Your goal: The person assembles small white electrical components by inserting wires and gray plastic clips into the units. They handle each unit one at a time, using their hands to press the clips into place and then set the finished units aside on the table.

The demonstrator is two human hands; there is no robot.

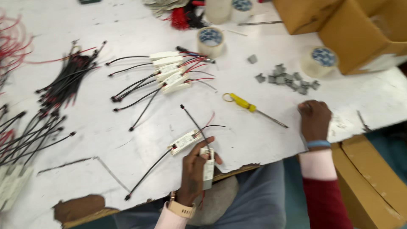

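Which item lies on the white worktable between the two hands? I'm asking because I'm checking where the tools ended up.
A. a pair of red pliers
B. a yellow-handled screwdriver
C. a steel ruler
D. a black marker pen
B: the yellow-handled screwdriver lies flat on the white worktable, between the left hand, which grips a small white rectangular module with wires, and the right hand resting on the table.

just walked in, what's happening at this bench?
A person sits at a white worktable. Their left hand grips a small white module with black lead at the table's near edge. Their right hand rests on the tabletop below a pile of small grey clips. A yellow-handled screwdriver lies between the hands, untouched. More wired white modules lie further back, with bundles of black cables at left.
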